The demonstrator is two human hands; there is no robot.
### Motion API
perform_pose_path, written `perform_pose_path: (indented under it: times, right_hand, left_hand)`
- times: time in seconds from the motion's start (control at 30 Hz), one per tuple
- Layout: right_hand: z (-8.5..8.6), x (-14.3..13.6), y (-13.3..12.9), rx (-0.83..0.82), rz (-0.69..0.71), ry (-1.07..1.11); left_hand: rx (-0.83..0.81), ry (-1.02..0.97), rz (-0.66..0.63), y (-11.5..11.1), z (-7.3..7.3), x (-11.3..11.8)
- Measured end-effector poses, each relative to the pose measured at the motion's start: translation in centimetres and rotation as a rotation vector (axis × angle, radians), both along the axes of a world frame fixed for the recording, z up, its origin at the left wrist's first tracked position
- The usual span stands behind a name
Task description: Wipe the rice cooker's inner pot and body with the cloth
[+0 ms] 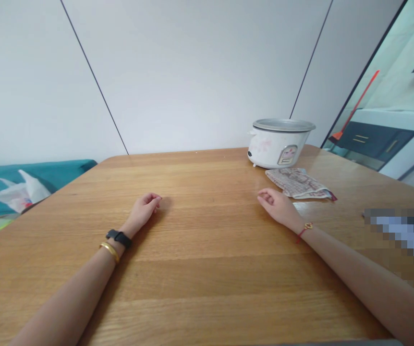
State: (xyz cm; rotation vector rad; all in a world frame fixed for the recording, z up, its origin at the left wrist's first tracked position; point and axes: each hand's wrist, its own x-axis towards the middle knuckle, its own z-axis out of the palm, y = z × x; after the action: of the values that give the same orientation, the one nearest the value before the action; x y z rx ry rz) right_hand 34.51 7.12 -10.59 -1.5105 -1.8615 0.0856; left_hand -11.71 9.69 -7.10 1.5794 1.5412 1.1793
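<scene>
My left hand (145, 210), with a black watch and a gold bangle at its wrist, rests on the wooden table (200, 269) left of the middle. Its fingers are curled closed and nothing shows in them. On the right, my right hand (278, 206) lies with curled fingers and holds nothing visible; a red string bracelet circles its wrist. Just beyond it is a patterned cloth mitt (297, 182), lying flat. Behind the mitt, near the far edge, stands a white rice cooker (277, 146) with no lid on it.
A blurred-out object (405, 233) lies at the table's right side. To the left, a white plastic bag (18, 192) sits on a teal sofa (63, 170). A pale wall (192, 77) rises behind the table. At the far right, an orange-handled broom (360, 103) leans by a dark cabinet (369, 137).
</scene>
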Motion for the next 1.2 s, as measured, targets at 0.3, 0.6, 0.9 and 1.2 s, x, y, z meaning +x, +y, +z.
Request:
perform_pose_path:
  times: [0.3,0.6,0.9,1.2]
  right_hand:
    - [0.25,-0.10,-0.14,-0.040,0.022,-0.033]
    - [0.45,-0.12,-0.16,-0.022,0.043,-0.097]
    - [0.36,0.06,0.01,-0.012,0.055,-0.137]
    - [0.65,-0.17,-0.21,-0.025,0.064,-0.130]
  left_hand:
    - [0.003,0.013,-0.004,-0.22,0.05,0.20]
    - [-0.001,0.025,-0.008,-0.30,0.23,0.30]
    - [-0.007,0.020,-0.005,-0.30,0.27,0.43]
    - [-0.007,0.023,-0.009,-0.38,0.33,0.44]
